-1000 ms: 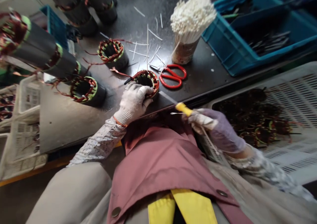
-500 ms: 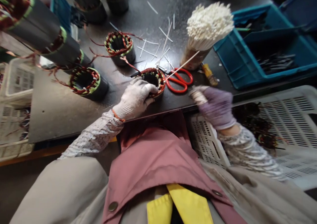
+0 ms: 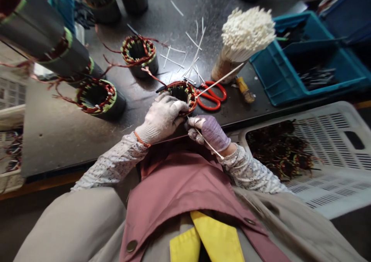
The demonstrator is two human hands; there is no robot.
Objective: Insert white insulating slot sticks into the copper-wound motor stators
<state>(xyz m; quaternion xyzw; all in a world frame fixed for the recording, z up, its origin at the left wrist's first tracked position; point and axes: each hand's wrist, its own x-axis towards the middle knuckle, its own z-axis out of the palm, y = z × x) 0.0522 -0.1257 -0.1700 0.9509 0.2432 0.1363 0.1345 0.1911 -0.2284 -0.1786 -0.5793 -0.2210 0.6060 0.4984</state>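
My left hand (image 3: pixel 162 113), in a white knit glove, is closed on the near-left rim of a motor stator (image 3: pixel 193 94) with copper windings. The stator stands upright near the table's front edge. A thin white stick (image 3: pixel 222 84) juts from its right rim. Just in front of the stator is my right hand (image 3: pixel 210 132), in a purple glove with bare-looking or pale-wrapped fingertips. Its fingers pinch another thin white stick (image 3: pixel 213 149), whose tail points down toward my wrist. Red-handled scissors (image 3: pixel 211 106) lie right of the stator, their blades partly hidden.
More stators (image 3: pixel 101 99) stand at left, some stacked in a leaning column. A bundle of white sticks (image 3: pixel 247 30) stands behind the scissors, near a yellow-handled tool (image 3: pixel 245 89). Cut sticks (image 3: pixel 172 62) litter the table. A blue bin (image 3: pixel 266 76) and white crate (image 3: pixel 336 138) are at right.
My right hand has swung left from beside the yellow-handled tool to the stator's front, and the stick in it now shows. My left hand keeps its hold on the stator.
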